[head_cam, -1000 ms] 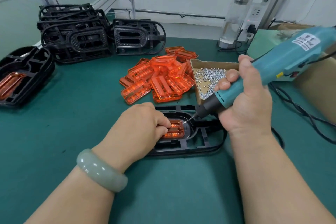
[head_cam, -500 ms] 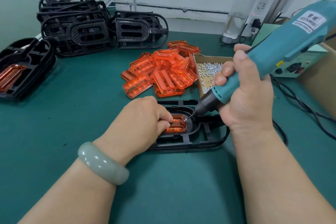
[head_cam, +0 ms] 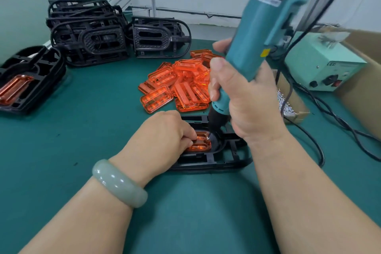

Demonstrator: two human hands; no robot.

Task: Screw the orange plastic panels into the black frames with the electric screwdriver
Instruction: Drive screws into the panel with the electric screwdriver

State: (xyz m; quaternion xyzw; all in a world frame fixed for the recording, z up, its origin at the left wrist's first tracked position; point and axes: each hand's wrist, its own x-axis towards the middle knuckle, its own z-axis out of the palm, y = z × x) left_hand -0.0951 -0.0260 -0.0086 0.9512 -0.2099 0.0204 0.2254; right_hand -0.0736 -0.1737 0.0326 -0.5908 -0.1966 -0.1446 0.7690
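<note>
Two bare hands are meeting over one black plastic frame [head_cam: 216,161] lying flat on the green bench mat [head_cam: 92,130], and I am reading the moment from left to right. At far left, a black frame already carrying an orange panel [head_cam: 14,88] is sitting apart. Nearer centre, my left hand [head_cam: 162,136] is curling its fingers [head_cam: 188,135] together and pressing down on the translucent orange plastic panel [head_cam: 201,142] seated in the frame's oval recess. Just right of those fingertips, at the panel's upper right corner, a small silver screw [head_cam: 207,138] is standing under the bit. Above it, my right hand [head_cam: 245,101] is wrapping closed around the teal electric screwdriver [head_cam: 261,33], which is standing nearly upright, leaning slightly right at the top. The panel's long axis is running left to right, so the screw point is lying right of my holding fingers, directly under the right hand. I judge the coming push must go straight down, with little room between bit and fingertips. Behind, loose orange panels [head_cam: 179,86] are lying heaped.
</note>
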